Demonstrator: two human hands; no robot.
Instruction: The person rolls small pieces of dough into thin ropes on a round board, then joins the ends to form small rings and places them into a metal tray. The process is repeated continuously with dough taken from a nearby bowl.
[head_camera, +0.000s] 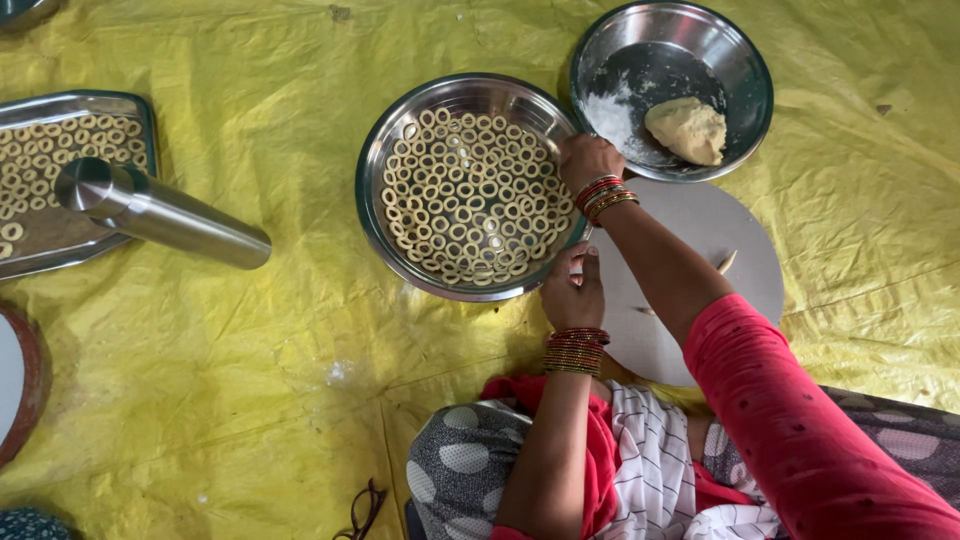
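Note:
A wide steel plate (385, 215) on the yellow sheet holds several small dough rings (465, 195). My right hand (587, 160) rests over the plate's right rim with its fingers curled down; what they hold is hidden. My left hand (572, 292) is at the plate's near-right edge, over the round grey board (715, 225), with its fingers pinched on a thin pale dough strand (589, 237). Both wrists wear red and gold bangles.
A steel bowl (745, 70) at the back right holds a dough lump (687, 130) and flour. A short dough piece (727, 262) lies on the board. At left are a steel tray (70, 235) of rings and a steel cylinder (165, 213). Glasses (362, 512) lie near my knee.

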